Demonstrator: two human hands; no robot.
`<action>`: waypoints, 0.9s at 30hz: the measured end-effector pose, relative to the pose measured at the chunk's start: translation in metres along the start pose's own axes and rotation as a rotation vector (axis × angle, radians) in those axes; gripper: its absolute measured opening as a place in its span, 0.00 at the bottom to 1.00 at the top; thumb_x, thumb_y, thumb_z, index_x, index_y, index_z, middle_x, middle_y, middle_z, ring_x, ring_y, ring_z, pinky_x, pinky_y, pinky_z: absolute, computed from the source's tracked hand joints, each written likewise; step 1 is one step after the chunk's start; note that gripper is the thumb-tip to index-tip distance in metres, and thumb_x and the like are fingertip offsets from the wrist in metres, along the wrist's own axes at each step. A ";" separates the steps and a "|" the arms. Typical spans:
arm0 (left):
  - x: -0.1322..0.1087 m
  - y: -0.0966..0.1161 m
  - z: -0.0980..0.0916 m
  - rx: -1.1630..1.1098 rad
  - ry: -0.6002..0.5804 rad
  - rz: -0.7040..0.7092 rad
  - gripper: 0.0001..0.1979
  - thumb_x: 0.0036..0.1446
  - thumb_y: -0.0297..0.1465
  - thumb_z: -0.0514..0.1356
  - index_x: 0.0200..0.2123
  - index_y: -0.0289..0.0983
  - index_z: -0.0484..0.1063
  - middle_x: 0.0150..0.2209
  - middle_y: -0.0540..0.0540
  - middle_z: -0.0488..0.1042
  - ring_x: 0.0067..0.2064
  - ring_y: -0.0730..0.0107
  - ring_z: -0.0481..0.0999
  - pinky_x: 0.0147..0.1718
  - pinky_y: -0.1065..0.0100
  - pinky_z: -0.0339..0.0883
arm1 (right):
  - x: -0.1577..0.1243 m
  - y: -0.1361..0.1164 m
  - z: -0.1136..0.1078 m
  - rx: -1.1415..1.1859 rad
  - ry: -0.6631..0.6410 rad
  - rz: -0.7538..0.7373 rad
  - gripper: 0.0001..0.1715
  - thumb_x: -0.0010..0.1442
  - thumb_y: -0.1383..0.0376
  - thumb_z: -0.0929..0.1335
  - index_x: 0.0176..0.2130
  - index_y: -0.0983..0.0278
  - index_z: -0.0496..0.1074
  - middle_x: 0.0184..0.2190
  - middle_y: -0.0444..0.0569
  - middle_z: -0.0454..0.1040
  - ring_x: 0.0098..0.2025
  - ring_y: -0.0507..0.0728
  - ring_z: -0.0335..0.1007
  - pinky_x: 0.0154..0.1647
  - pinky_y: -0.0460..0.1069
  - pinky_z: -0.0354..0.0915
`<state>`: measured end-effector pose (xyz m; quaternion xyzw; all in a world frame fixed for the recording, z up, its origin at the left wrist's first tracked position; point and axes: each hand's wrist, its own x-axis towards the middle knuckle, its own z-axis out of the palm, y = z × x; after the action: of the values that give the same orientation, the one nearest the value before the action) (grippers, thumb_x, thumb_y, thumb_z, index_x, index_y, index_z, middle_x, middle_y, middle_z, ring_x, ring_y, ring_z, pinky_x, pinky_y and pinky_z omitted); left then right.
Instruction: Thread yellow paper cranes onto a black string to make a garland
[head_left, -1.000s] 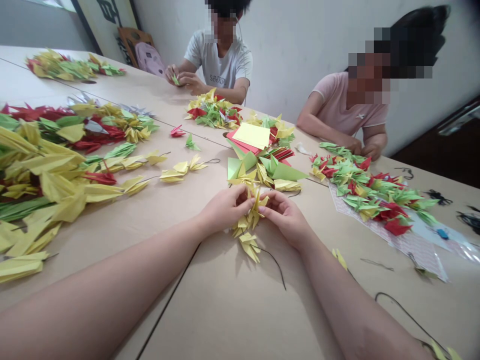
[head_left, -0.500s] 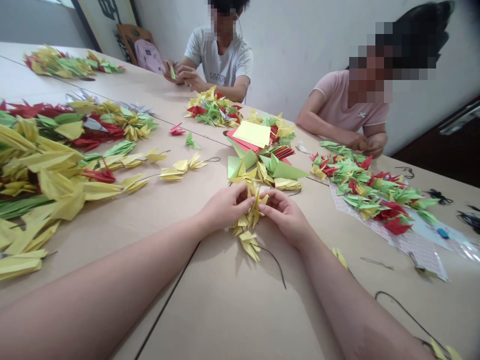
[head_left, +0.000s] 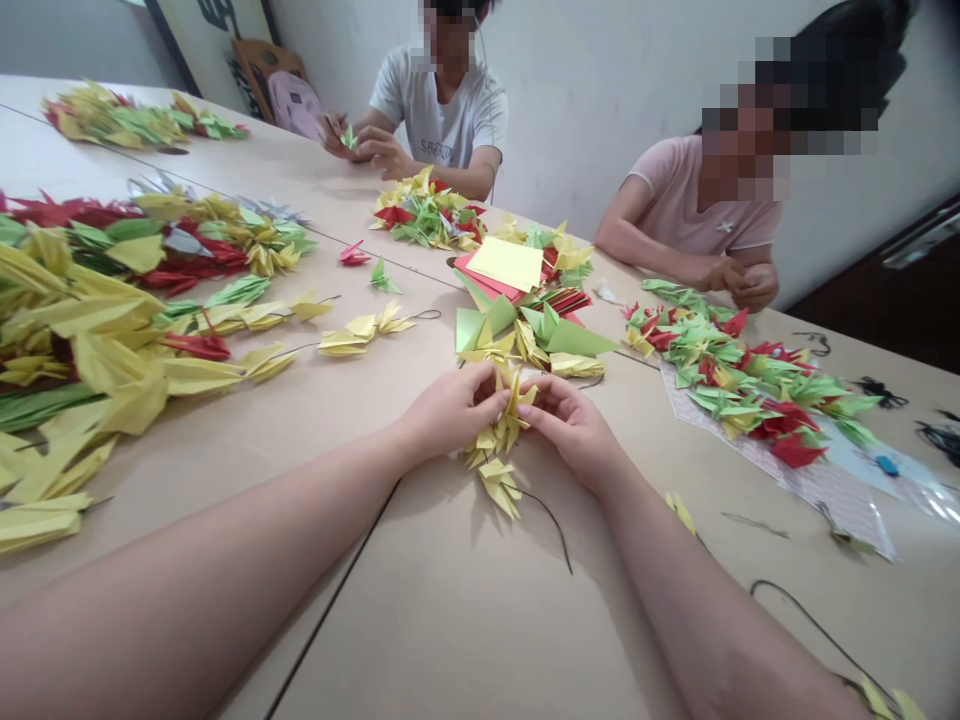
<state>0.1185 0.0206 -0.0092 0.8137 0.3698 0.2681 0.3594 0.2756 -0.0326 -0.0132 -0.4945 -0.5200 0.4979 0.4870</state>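
Between my two hands is a yellow folded paper crane (head_left: 511, 412), pinched from both sides. My left hand (head_left: 456, 408) grips its left side with thumb and fingers closed. On its right side, the thumb and fingers of my right hand (head_left: 568, 425) press on the paper. More yellow folded cranes (head_left: 499, 482) hang below on a dark cord (head_left: 551, 520), whose loose end curls onto the table (head_left: 450, 610). Just beyond my fingers lie green folded pieces (head_left: 566, 335) and yellow ones. My fingers partly hide the held crane.
A stack of yellow and red paper squares (head_left: 506, 264) lies ahead. Strung cranes heap at left (head_left: 112, 320) and right (head_left: 750, 370), the right ones on a patterned sheet (head_left: 840, 500). Two people sit across; one holds a green folded piece (head_left: 348, 138). Cords (head_left: 806, 620) lie at right.
My hands and the yellow crane stay almost in place. Across the table, the person in the white shirt has shifted the green piece slightly.
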 end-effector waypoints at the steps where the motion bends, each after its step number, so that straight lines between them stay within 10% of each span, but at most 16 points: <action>1: 0.000 0.000 0.000 0.005 0.002 0.001 0.09 0.54 0.36 0.50 0.29 0.37 0.63 0.23 0.52 0.65 0.25 0.73 0.63 0.23 0.71 0.54 | 0.000 0.000 0.000 0.003 -0.002 -0.001 0.13 0.47 0.61 0.70 0.34 0.61 0.66 0.28 0.43 0.69 0.32 0.51 0.66 0.35 0.48 0.64; 27: 0.001 -0.002 0.001 0.013 0.011 0.022 0.08 0.54 0.36 0.51 0.29 0.37 0.63 0.24 0.52 0.66 0.25 0.73 0.63 0.24 0.71 0.55 | 0.000 -0.002 0.001 -0.041 -0.007 -0.024 0.14 0.47 0.60 0.70 0.34 0.61 0.65 0.28 0.43 0.69 0.32 0.51 0.65 0.33 0.48 0.63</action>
<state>0.1191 0.0216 -0.0109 0.8186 0.3647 0.2738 0.3491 0.2744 -0.0330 -0.0112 -0.4963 -0.5376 0.4831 0.4809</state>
